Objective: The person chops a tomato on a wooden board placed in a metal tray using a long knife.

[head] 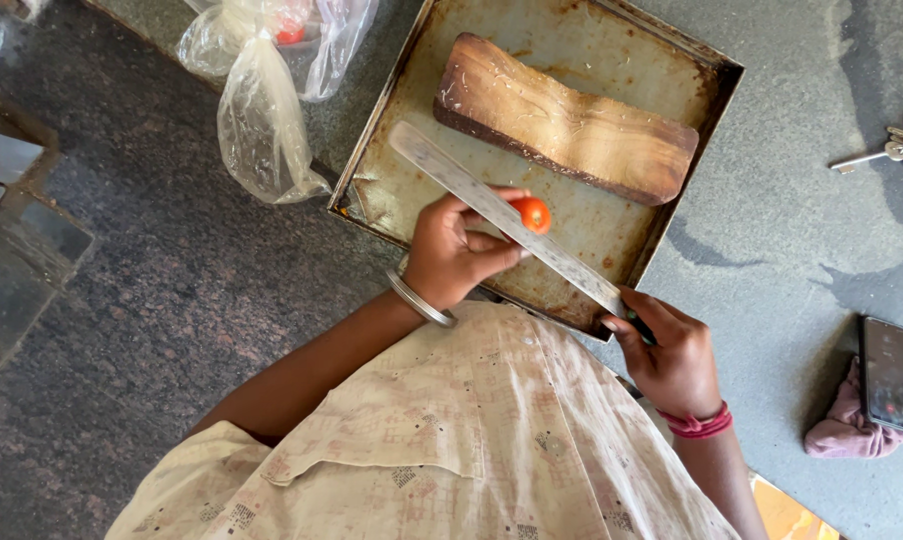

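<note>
View from above of a person in a pale printed garment standing at a grey stone counter [772, 230]. The left hand [452, 255], with a silver metal bangle [420, 300] on its wrist, holds a small round red tomato [533, 214] at its fingertips; the fingers are closed on the tomato, which sits above the floor of a worn, rust-stained rectangular metal tray [412, 190]. The right hand [672, 360], with a red thread band [700, 424] around its wrist, is clamped on the dark handle of a long, broad-bladed steel knife [502, 215]. The blade runs from the right hand up and across, over the fingers of the left hand, passing just beside the tomato; whether the edge touches the tomato cannot be told. Beyond the left hand, farther across the tray, lies a thick wavy-edged brown wooden cutting board [567, 120]. Outward of the left hand, just off the tray's edge, lie crumpled clear plastic bags [262, 100], one with something red inside. Outward of the right hand, well apart, a black smartphone [886, 372] rests on a crumpled pink cloth [844, 430]; farther beyond it lies a bunch of metal keys [897, 148] on the counter.
</note>
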